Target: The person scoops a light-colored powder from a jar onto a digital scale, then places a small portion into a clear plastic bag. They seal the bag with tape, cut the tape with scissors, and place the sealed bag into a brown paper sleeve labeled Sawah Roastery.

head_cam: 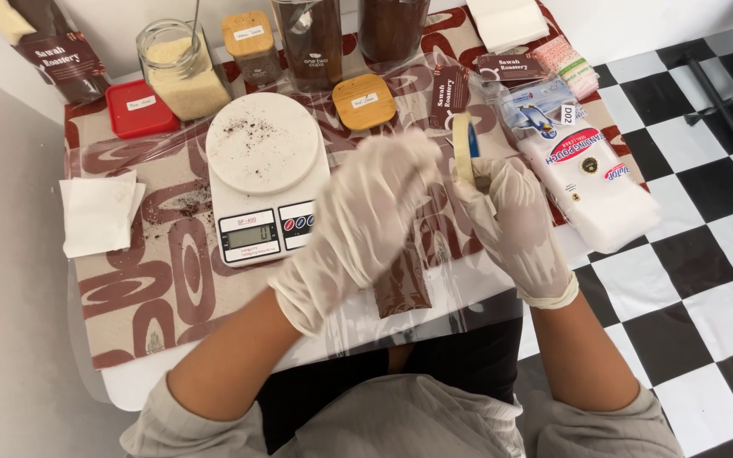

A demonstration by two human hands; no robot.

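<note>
Both my hands wear thin white gloves. My right hand grips a roll of pale tape held upright on its edge. My left hand reaches across toward the roll, fingertips close to it; whether it pinches the tape's end I cannot tell. A brown pouch lies flat on the table under my left hand, mostly covered by it. A white kitchen scale with a round plate dusted with dark specks stands just left of my hands.
A glass jar of beige grains, a red lid, a wooden lid and dark jars stand at the back. A stack of white pouches lies at the right. A folded napkin lies left. Checkered floor shows right.
</note>
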